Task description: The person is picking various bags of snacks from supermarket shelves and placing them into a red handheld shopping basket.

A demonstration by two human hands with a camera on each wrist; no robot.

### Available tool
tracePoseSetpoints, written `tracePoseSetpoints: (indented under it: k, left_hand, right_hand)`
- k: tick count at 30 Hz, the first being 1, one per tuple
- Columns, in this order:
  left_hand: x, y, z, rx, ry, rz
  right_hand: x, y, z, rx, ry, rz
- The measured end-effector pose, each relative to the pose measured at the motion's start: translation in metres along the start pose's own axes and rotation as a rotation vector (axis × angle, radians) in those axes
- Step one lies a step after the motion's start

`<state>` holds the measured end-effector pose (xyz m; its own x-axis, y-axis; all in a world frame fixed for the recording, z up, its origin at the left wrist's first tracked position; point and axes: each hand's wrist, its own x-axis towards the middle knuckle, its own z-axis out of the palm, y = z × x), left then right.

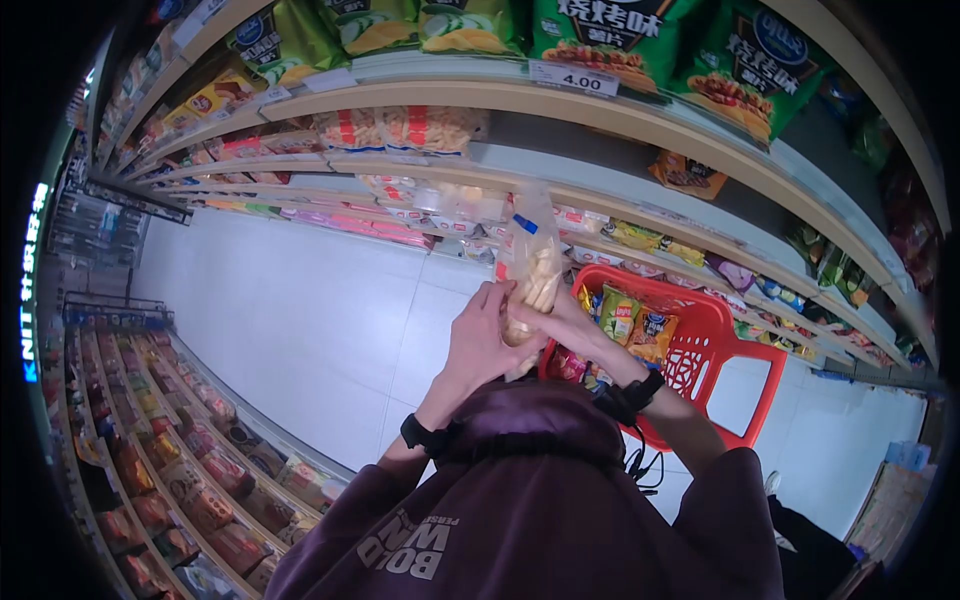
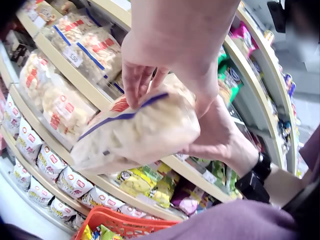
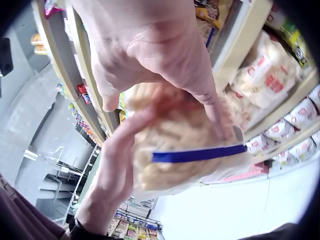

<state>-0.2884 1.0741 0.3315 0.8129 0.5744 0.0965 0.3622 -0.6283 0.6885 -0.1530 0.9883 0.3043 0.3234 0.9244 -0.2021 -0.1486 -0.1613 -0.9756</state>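
Both hands hold a clear plastic bag of pale snack sticks [image 1: 537, 275] in front of the body, marked with a blue strip. On one side the left hand [image 1: 480, 335] grips the bag, its fingers bent over the bag's edge in the left wrist view. From the other side the right hand [image 1: 578, 332] grips it too, thumb and fingers spread around the bag [image 3: 185, 167] in the right wrist view. Just beyond the right forearm is a red shopping basket [image 1: 690, 375] with several snack packets [image 1: 655, 335] in it.
Shelves with green chip bags [image 1: 610, 45] and a price tag [image 1: 575, 78] rise ahead. Similar bags of pale snacks [image 2: 67, 107] lie on a lower shelf. Another packed shelf [image 1: 200, 465] stands at the left, across the pale tiled floor [image 1: 290, 300]. The basket's handle [image 1: 765, 400] sticks out rightward.
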Motion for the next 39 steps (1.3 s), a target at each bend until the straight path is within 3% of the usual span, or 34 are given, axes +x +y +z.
tracePoseSetpoints:
  k: [3, 9, 11, 14, 16, 18, 19, 21, 22, 25, 26, 27, 30, 33, 35, 39]
  left_hand:
    - [-0.014, -0.012, 0.021, -0.213, -0.116, 0.082]
    - [-0.043, -0.073, 0.058, -0.428, -0.438, -0.129]
    - [-0.061, -0.106, 0.072, -0.285, -0.377, -0.17]
    - [-0.111, -0.191, 0.098, -0.006, -0.359, -0.248]
    - [-0.174, -0.258, 0.116, 0.027, -0.409, -0.383]
    - [-0.24, -0.282, 0.109, -0.16, -0.516, -0.895]
    - [-0.273, -0.29, 0.104, -0.187, -0.535, -1.027]
    - [-0.341, -0.307, 0.1, -0.172, -0.561, -1.118]
    - [-0.37, -0.307, 0.097, -0.174, -0.572, -1.127]
    - [-0.414, -0.271, 0.077, -0.088, -0.615, -1.069]
    - [-0.428, -0.267, 0.076, -0.054, -0.661, -1.028]
    - [-0.442, -0.269, 0.078, -0.016, -0.699, -1.007]
    - [-0.472, -0.292, 0.103, 0.07, -0.742, -0.934]
    - [-0.414, -0.261, 0.102, -0.056, -0.683, -0.954]
    - [-0.392, -0.285, 0.135, -0.171, -0.639, -0.981]
    - [-0.299, -0.291, 0.17, -0.167, -0.582, -0.717]
  right_hand:
    - [-0.007, 0.027, -0.013, 0.4, 0.054, 0.15]
    - [-0.031, 0.118, -0.006, 0.447, 0.102, 0.543]
    - [-0.036, 0.155, 0.0, 0.473, 0.108, 0.676]
    - [-0.045, 0.2, 0.009, 0.458, 0.165, 0.705]
    - [-0.058, 0.222, 0.018, 0.42, 0.156, 0.732]
    - [-0.074, 0.238, 0.024, 0.412, 0.133, 0.726]
    - [-0.085, 0.234, 0.026, 0.379, 0.135, 0.726]
    - [-0.111, 0.218, 0.036, 0.326, 0.14, 0.733]
    - [-0.121, 0.257, 0.038, 0.278, 0.204, 0.733]
    - [-0.159, 0.265, 0.044, 0.233, 0.276, 0.775]
    - [-0.167, 0.267, 0.037, 0.3, 0.17, 0.882]
    - [-0.176, 0.288, 0.037, 0.325, 0.188, 0.909]
    - [-0.19, 0.281, 0.032, 0.394, 0.152, 0.831]
    - [-0.184, 0.247, 0.019, 0.266, 0.127, 0.804]
    - [-0.179, 0.231, 0.009, 0.154, 0.162, 0.838]
    - [-0.173, 0.25, -0.025, 0.162, 0.267, 0.668]
